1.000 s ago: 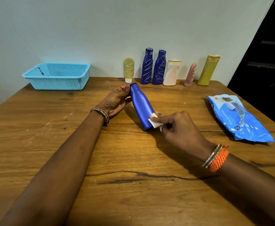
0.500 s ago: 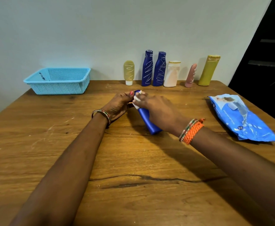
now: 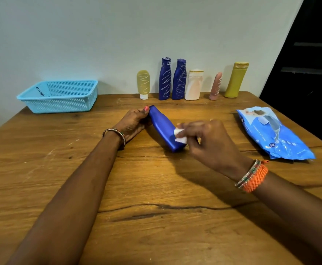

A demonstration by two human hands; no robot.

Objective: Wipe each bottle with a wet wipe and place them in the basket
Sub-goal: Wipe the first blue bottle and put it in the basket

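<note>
So nearest to us our right hand [image 3: 211, 142] is pinching the folded wet wipe [image 3: 179, 136] between thumb and fingertips, pressed onto the lower end of the blue bottle [image 3: 165, 128]; half a second ago that same hand was up at the cap end, right against the left hand's fingers, and a second ago it was down at the base like now, so we've basically done one full stroke up and back down the body; we'd read that as the wipe being mid-scrub, not finished, since only the upward face of the bottle is getting covered. Just past the wipe, the bottle lies tilted on the table [image 3: 156, 188], base toward our right fingers, cap end away; our left hand [image 3: 132, 122] holds that cap end, thumb and fingers curled round it, and it hasn't budged across the three frames, so it's just the anchor. Off to the right of the right fingers sits the wipes pack [image 3: 275, 134], well apart; far left of the left fingers is the basket [image 3: 60, 96], which looks to have no bottle in it as far as we can see; beyond both hands, six more bottles [image 3: 192, 83] stand along the wall, scribbled and waiting; so lots left to do.
</note>
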